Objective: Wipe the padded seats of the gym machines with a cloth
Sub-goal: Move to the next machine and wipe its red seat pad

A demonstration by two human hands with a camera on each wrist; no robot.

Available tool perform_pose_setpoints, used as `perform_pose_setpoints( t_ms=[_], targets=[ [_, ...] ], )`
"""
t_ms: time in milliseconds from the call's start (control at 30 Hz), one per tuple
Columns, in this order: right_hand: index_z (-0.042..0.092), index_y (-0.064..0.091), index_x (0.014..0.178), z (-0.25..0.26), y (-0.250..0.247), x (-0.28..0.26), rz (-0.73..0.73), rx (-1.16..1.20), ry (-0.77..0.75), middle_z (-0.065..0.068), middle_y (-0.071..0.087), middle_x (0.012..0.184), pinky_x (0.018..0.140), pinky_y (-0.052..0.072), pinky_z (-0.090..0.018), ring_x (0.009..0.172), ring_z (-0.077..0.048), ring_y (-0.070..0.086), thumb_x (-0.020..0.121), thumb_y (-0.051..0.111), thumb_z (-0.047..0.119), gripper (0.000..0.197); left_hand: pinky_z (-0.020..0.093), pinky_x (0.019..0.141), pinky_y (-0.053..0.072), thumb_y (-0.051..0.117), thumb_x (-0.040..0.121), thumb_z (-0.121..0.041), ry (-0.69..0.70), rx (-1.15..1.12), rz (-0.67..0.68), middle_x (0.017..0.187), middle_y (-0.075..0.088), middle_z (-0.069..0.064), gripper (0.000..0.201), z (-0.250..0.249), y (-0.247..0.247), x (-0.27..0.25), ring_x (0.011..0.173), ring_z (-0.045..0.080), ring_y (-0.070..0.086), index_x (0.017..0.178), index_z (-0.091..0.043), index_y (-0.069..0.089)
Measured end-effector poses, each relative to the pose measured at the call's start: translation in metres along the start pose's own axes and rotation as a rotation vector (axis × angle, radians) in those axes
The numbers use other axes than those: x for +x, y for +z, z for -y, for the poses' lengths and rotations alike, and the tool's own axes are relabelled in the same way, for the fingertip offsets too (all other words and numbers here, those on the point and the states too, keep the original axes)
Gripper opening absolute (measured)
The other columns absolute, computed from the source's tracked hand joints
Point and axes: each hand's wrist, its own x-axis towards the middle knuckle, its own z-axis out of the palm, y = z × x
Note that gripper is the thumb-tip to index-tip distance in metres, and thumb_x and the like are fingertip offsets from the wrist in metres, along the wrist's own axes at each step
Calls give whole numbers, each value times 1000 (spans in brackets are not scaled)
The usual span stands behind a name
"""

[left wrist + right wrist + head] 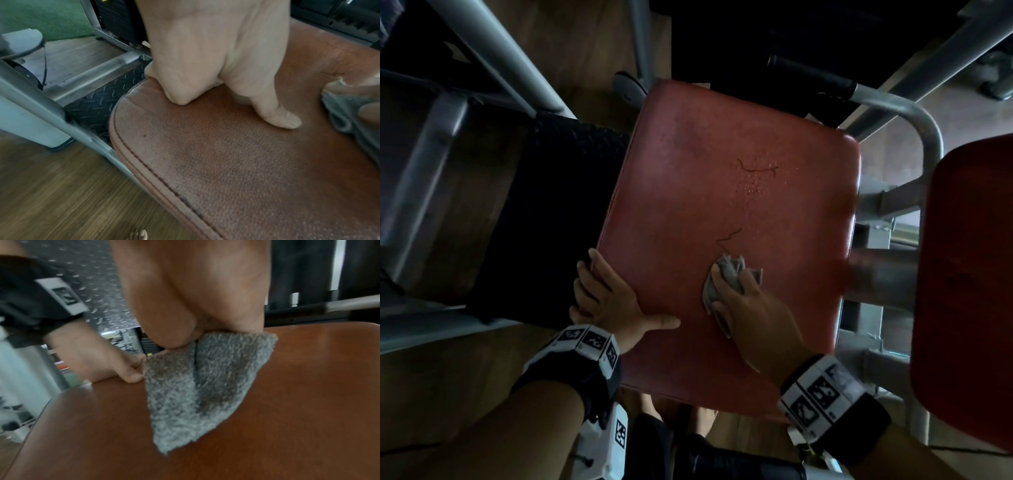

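A red padded seat [722, 192] fills the middle of the head view, cracked and dotted with droplets near its centre. My right hand [750, 305] grips a bunched grey cloth [726, 277] and presses it on the near part of the pad. The right wrist view shows the fuzzy cloth [201, 386] trailing from under the palm onto the seat [287, 418]. My left hand [609, 298] holds the seat's left edge, fingers curled over the rim and thumb flat on top. Seen from the left wrist, the thumb [275, 112] lies on the leather [226, 162].
Grey steel frame tubes [510, 61] run on the left and right. A black tread plate [544, 212] lies left of the seat. A second red pad [969, 291] stands at the right edge. Wooden floor [51, 194] lies below.
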Motion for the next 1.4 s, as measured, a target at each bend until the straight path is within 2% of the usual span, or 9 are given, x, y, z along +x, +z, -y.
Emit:
perform_pose_setpoints(
  t_ms=[200, 333, 433, 700, 967, 1100, 1167, 1333, 1400],
  targets=[
    [29, 27, 151, -20, -9, 18, -81, 86, 258, -9, 42, 139, 74, 53, -34, 107, -27, 59, 101, 35, 38, 51, 61, 114, 6, 86, 33, -67, -3, -8, 18, 153, -28, 15, 172, 1, 0, 0, 145, 37, -13, 135, -22, -44],
    [29, 22, 151, 8, -1, -2, 80, 47, 57, -7, 38, 145, 71, 58, -36, 110, -25, 60, 98, 27, 42, 55, 61, 114, 8, 85, 31, -69, -8, 2, 6, 153, -28, 14, 173, 1, 0, 2, 145, 37, -12, 133, -23, -47],
    [32, 26, 150, -1, -2, 6, 20, 71, 115, -6, 47, 131, 69, 55, -35, 98, -24, 62, 100, 34, 39, 51, 61, 114, 7, 86, 32, -68, -8, -3, 12, 153, -29, 14, 173, 1, 0, 2, 145, 36, -13, 132, -23, -47],
    [29, 28, 150, 13, 5, -4, 48, 123, 163, -10, 46, 138, 66, 55, -34, 98, -26, 64, 99, 44, 34, 53, 61, 114, 8, 85, 33, -68, 2, -6, -3, 153, -27, 15, 172, 1, 0, 1, 145, 37, -11, 134, -22, -46],
    [28, 21, 152, 10, -15, 50, -35, 77, 183, -9, 23, 156, 90, 49, -39, 126, -31, 50, 103, 32, 36, 51, 60, 114, 8, 86, 32, -68, 1, -5, 3, 154, -26, 15, 172, 1, 0, 0, 145, 37, -11, 135, -21, -44],
    [23, 20, 151, 15, 5, 15, 100, 43, 63, -14, 32, 150, 71, 58, -41, 118, -33, 56, 98, 20, 40, 55, 59, 114, 10, 84, 32, -70, -1, 11, -12, 154, -25, 16, 172, 0, 0, 1, 145, 37, -9, 135, -20, -44],
    [24, 26, 151, 11, 6, 9, 74, 19, 58, -12, 44, 139, 64, 57, -38, 102, -32, 63, 100, 31, 37, 53, 59, 114, 9, 85, 31, -69, -2, 1, -1, 154, -26, 16, 173, 1, 1, 2, 145, 37, -10, 135, -21, -45],
    [26, 22, 153, 3, -11, 39, -59, 68, 243, -9, 30, 153, 83, 50, -36, 119, -31, 55, 103, 37, 33, 53, 60, 113, 7, 85, 31, -70, 3, -14, 19, 153, -28, 14, 173, 3, 1, 2, 145, 37, -12, 134, -22, -46],
    [23, 23, 152, 14, -11, 39, -5, 32, 162, -9, 28, 154, 82, 52, -38, 124, -31, 50, 102, 38, 32, 54, 60, 114, 7, 85, 31, -70, 0, -13, 19, 153, -28, 14, 173, 3, 0, 2, 145, 37, -12, 133, -22, -46]
  ],
)
